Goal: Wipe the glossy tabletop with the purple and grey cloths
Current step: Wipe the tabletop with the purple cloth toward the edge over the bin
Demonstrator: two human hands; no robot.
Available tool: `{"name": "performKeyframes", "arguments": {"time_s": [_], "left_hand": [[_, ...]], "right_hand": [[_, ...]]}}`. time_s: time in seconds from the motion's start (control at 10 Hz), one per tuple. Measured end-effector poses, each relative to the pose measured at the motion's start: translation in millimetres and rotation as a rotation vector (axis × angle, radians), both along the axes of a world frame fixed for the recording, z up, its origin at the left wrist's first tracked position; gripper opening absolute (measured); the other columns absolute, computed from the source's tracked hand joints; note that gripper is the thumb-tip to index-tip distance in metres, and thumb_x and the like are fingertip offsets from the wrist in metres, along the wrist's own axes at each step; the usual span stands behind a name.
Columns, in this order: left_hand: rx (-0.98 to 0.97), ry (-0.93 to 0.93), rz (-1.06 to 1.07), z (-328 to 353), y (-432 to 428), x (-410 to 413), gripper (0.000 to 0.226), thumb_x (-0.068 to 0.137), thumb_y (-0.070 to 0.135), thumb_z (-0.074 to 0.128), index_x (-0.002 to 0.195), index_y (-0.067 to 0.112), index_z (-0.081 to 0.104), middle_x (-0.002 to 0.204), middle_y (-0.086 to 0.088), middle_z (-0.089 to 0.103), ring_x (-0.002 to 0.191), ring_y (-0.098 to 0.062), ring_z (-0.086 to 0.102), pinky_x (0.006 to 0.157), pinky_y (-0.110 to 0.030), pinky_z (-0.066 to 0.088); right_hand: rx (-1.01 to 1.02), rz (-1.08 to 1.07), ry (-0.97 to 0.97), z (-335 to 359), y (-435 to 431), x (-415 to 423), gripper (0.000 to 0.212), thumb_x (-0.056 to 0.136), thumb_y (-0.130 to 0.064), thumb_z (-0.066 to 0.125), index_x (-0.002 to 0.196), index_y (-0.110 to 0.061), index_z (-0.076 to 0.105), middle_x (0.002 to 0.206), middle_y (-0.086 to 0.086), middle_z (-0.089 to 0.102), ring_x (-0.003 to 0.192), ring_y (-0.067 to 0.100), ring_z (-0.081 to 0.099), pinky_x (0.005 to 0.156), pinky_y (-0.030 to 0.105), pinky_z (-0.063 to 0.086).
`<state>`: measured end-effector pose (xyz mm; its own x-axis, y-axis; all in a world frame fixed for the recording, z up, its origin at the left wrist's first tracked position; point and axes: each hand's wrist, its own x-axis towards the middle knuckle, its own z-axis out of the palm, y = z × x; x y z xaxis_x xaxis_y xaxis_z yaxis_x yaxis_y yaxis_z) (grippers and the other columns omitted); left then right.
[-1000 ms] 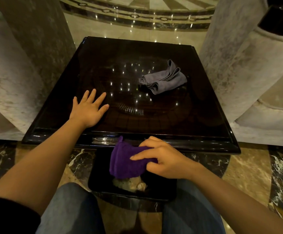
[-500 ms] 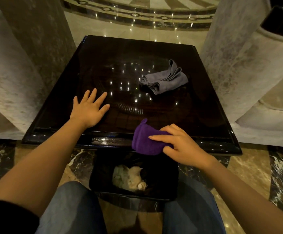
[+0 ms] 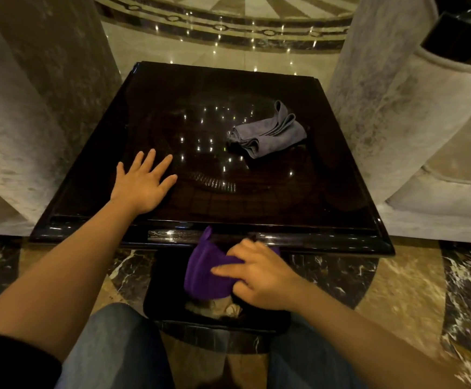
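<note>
The glossy dark tabletop (image 3: 271, 200) is square and mirrors small ceiling lights. My left hand (image 3: 141, 183) lies flat on its near left part, fingers spread. My right hand (image 3: 259, 272) grips the bunched purple cloth (image 3: 206, 273) just below and in front of the table's near edge, over the bin. The crumpled grey cloth (image 3: 268, 134) rests on the far right part of the tabletop, apart from both hands.
A black bin (image 3: 167, 301) with crumpled paper inside stands under the near edge between my knees. Pale upholstered chairs (image 3: 397, 113) flank the table left and right. Marble floor (image 3: 397, 290) surrounds it.
My right hand with the purple cloth rose onto the table's near edge, then dropped back below the edge over the bin. The left hand and the grey cloth stayed put.
</note>
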<state>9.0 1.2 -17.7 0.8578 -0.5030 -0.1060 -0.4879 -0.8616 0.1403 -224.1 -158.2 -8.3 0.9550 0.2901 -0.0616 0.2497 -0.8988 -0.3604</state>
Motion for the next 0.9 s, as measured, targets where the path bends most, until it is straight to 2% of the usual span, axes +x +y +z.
{"name": "performKeyframes", "arguments": {"time_s": [0.1, 0.3, 0.4, 0.5, 0.6, 0.7, 0.8, 0.9], "left_hand": [[0.001, 0.004, 0.001, 0.9, 0.6, -0.2, 0.058, 0.091, 0.055, 0.020, 0.144, 0.035, 0.007, 0.157, -0.004, 0.000, 0.143, -0.024, -0.005, 0.113, -0.053, -0.001], [-0.008, -0.007, 0.005, -0.1, 0.5, -1.1, 0.058, 0.091, 0.054, 0.021, 0.144, 0.034, 0.008, 0.157, -0.005, 0.001, 0.143, -0.024, -0.004, 0.113, -0.053, -0.001], [-0.011, -0.007, 0.009, -0.8, 0.5, -0.8, 0.058, 0.091, 0.054, 0.021, 0.144, 0.035, 0.008, 0.157, -0.005, 0.001, 0.143, -0.024, -0.004, 0.113, -0.054, -0.001], [-0.012, 0.003, 0.004, -0.9, 1.1, 0.1, 0.058, 0.091, 0.055, 0.020, 0.144, 0.035, 0.008, 0.157, -0.005, 0.001, 0.143, -0.024, -0.004, 0.113, -0.054, -0.001], [-0.010, 0.009, -0.003, 0.1, 1.1, 0.5, 0.058, 0.091, 0.055, 0.020, 0.144, 0.035, 0.008, 0.157, -0.005, 0.001, 0.143, -0.024, -0.004, 0.113, -0.054, -0.001], [-0.009, 0.009, -0.003, -0.1, 0.9, 0.3, 0.058, 0.091, 0.055, 0.020, 0.144, 0.035, 0.007, 0.157, -0.005, 0.000, 0.143, -0.024, -0.004, 0.113, -0.054, -0.001], [-0.004, 0.009, -0.002, -0.4, 0.5, 0.2, 0.058, 0.091, 0.055, 0.020, 0.144, 0.035, 0.007, 0.157, -0.004, 0.000, 0.143, -0.024, -0.005, 0.113, -0.054, -0.002], [0.001, 0.016, -0.001, 0.8, 0.4, -0.3, 0.058, 0.091, 0.055, 0.019, 0.144, 0.036, 0.005, 0.157, -0.004, -0.001, 0.143, -0.024, -0.006, 0.113, -0.053, -0.003]], "right_hand": [[0.084, 0.004, 0.008, -4.9, 11.3, -5.6, 0.042, 0.085, -0.016, 0.051, 0.126, -0.020, 0.051, 0.117, 0.013, 0.054, 0.105, 0.026, 0.044, 0.093, 0.032, 0.030], [0.251, -0.139, -0.192, 23.9, 7.9, -12.4, 0.046, 0.066, -0.018, 0.060, 0.111, -0.010, 0.063, 0.095, 0.015, 0.064, 0.083, 0.027, 0.059, 0.069, 0.027, 0.043], [0.256, -0.186, -0.301, 31.2, 1.7, -16.9, 0.046, 0.065, -0.021, 0.049, 0.105, -0.006, 0.065, 0.091, 0.016, 0.065, 0.079, 0.028, 0.061, 0.065, 0.032, 0.051], [0.253, -0.328, -0.343, 27.6, -14.1, -17.5, 0.048, 0.068, -0.021, 0.046, 0.110, -0.006, 0.063, 0.098, 0.018, 0.063, 0.086, 0.027, 0.056, 0.071, 0.042, 0.053], [0.223, -0.418, -0.357, 24.2, -29.1, -14.6, 0.049, 0.071, -0.022, 0.043, 0.115, -0.009, 0.060, 0.103, 0.018, 0.061, 0.091, 0.027, 0.053, 0.074, 0.044, 0.051], [0.087, -0.485, -0.320, 13.4, -39.0, -12.4, 0.046, 0.074, -0.015, 0.052, 0.119, -0.011, 0.057, 0.105, 0.019, 0.061, 0.091, 0.035, 0.056, 0.073, 0.048, 0.051], [0.026, -0.508, -0.297, 4.0, -35.8, -14.9, 0.048, 0.070, -0.013, 0.057, 0.118, -0.008, 0.058, 0.102, 0.022, 0.062, 0.087, 0.039, 0.059, 0.071, 0.049, 0.052], [-0.037, -0.483, -0.294, -2.6, -24.4, -18.5, 0.046, 0.067, -0.014, 0.056, 0.111, -0.007, 0.063, 0.095, 0.022, 0.065, 0.078, 0.037, 0.062, 0.066, 0.043, 0.053]]}}
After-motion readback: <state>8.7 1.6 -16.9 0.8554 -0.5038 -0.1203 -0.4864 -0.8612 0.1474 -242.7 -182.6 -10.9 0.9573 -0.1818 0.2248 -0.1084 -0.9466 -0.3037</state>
